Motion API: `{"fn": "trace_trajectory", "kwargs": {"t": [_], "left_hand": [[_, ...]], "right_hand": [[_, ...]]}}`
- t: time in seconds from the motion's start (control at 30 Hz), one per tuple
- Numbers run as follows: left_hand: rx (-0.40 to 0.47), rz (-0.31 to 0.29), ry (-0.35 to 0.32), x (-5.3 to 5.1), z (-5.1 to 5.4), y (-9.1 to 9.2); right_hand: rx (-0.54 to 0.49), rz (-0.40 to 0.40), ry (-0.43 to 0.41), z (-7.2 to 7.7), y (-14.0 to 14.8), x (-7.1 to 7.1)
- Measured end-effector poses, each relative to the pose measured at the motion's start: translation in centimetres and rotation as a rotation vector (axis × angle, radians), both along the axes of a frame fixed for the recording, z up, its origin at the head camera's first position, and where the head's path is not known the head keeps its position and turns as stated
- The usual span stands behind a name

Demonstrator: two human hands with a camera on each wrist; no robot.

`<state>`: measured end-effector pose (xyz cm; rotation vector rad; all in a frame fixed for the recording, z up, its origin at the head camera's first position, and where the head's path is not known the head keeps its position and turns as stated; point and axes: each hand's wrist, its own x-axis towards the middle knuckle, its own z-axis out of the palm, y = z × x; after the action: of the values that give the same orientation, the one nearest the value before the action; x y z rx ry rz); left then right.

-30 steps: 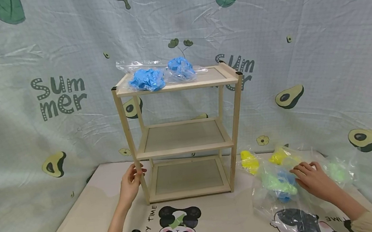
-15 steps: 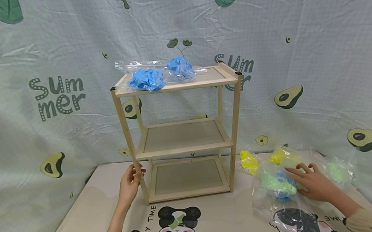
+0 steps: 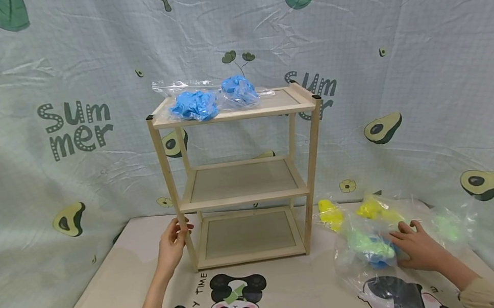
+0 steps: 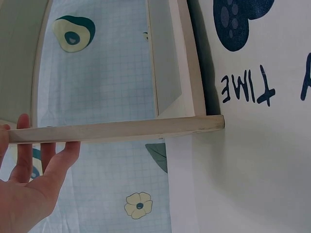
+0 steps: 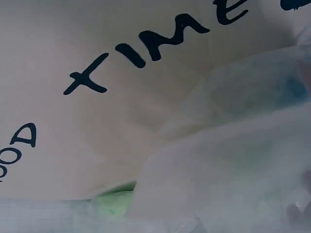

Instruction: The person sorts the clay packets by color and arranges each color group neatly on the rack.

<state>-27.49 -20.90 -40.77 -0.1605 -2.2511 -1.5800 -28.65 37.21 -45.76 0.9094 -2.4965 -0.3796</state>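
A light wooden three-tier shelf rack (image 3: 243,199) stands in the middle of the head view. My left hand (image 3: 171,243) holds its front left post (image 4: 121,129), thumb on one side and fingers on the other. At the right, my right hand (image 3: 421,251) is among clear plastic bags and pinches thin plastic. Beside its fingers lies a bag with crumpled light green and blue contents (image 3: 369,247). A blurred sheet of plastic (image 5: 228,170) crosses the right wrist view, partly covering the fingertips at its right edge.
Two clear bags with crumpled blue contents (image 3: 195,106) lie on the top shelf. Bags with yellow contents (image 3: 330,214) lie right of the rack, and one with light green contents (image 3: 448,227) lies beyond my right hand. A printed cloth (image 3: 223,33) hangs behind.
My right hand has moved slightly down, its fingers drawing in, and the plastic around it has shifted. My left hand stays on the post.
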Motion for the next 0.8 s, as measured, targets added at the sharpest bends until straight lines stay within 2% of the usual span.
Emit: {"fn": "trace_trajectory", "kwargs": {"t": [0.37, 0.47, 0.6, 0.7, 0.8], "left_hand": [[0.001, -0.006, -0.012, 0.09, 0.04, -0.09], [0.002, -0.003, -0.007, 0.1, 0.05, -0.1], [0.003, -0.001, -0.003, 0.08, 0.03, -0.09], [-0.001, -0.003, -0.004, 0.06, 0.04, -0.05], [-0.001, -0.003, -0.002, 0.01, 0.05, -0.02]], "right_hand": [[-0.008, -0.01, -0.004, -0.03, 0.08, 0.1], [-0.009, -0.038, -0.039, 0.0, 0.0, 0.11], [0.001, -0.075, -0.126, 0.11, -0.17, 0.36], [0.008, -0.073, -0.16, 0.15, -0.2, 0.53], [0.015, -0.034, -0.113, 0.12, -0.11, 0.52]]}}
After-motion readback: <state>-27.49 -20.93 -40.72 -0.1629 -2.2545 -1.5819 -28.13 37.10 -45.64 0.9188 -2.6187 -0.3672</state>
